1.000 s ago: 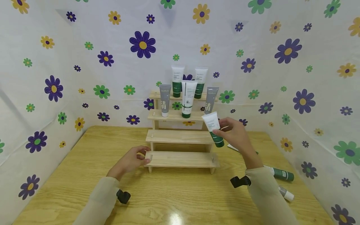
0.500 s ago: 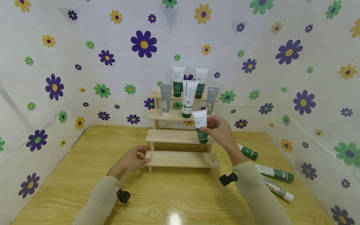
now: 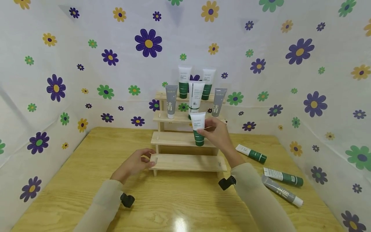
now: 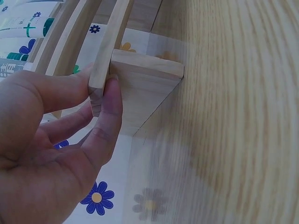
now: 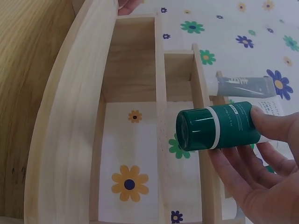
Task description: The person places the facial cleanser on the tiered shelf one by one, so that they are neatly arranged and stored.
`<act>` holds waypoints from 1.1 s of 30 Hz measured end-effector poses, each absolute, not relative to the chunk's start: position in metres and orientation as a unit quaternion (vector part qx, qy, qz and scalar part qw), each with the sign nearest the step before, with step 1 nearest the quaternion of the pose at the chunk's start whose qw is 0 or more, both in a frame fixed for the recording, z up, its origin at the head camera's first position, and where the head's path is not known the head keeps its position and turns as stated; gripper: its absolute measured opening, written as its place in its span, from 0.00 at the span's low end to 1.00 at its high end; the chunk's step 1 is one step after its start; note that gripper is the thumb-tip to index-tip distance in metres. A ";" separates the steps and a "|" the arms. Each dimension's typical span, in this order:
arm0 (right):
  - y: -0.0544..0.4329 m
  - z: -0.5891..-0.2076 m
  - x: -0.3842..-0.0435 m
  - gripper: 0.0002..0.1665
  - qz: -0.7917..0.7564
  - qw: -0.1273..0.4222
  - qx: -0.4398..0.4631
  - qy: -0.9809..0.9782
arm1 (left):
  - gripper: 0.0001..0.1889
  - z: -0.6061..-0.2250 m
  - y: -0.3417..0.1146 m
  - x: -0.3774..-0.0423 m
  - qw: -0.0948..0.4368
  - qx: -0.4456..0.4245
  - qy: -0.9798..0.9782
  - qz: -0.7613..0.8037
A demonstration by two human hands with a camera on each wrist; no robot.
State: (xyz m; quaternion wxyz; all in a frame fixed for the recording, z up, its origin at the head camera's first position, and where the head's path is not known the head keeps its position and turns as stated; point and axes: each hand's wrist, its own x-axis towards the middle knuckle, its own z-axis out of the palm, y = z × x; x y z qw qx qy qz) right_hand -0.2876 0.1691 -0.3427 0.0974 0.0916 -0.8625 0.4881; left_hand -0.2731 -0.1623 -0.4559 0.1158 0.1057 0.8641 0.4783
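In the head view, my right hand (image 3: 218, 134) pinches a small white-and-green squeeze tube (image 3: 198, 128), upright with its cap down, over the second step from the bottom of a wooden stepped display rack (image 3: 185, 162). From the right wrist, the tube's green cap (image 5: 198, 129) shows beyond the edge of a board. My left hand (image 3: 137, 163) grips the left end of the lowest step; in the left wrist view, the thumb and fingers pinch that board end (image 4: 99, 81). Two grey tubes (image 3: 171, 101) flank a tall white tube (image 3: 195, 96) one step higher, its base hidden behind the held tube.
Two white-and-green tubes (image 3: 183, 82) stand on the top step. To the right of the rack, a small white-green tube (image 3: 251, 153), a larger one (image 3: 283, 177) and a grey tube (image 3: 281, 190) lie on the wooden table (image 3: 162, 206). Flower-printed cloth surrounds the table.
My right hand has carried the white-and-green tube leftward from the rack's right end and turned it upright. The tubes lying at right have come into fuller view. My left hand stays on the rack.
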 end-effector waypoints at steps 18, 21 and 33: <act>0.152 -0.349 -0.291 0.24 0.503 0.088 0.079 -0.856 | 0.24 -0.453 -0.161 -0.272 0.118 0.102 0.864 0.478; 0.150 -0.349 -0.291 0.24 0.502 0.086 0.080 -0.857 | 0.24 -0.454 -0.161 -0.271 0.121 0.101 0.864 0.479; 0.145 -0.351 -0.290 0.24 0.499 0.105 0.099 -0.855 | 0.24 -0.452 -0.161 -0.270 0.113 0.103 0.869 0.471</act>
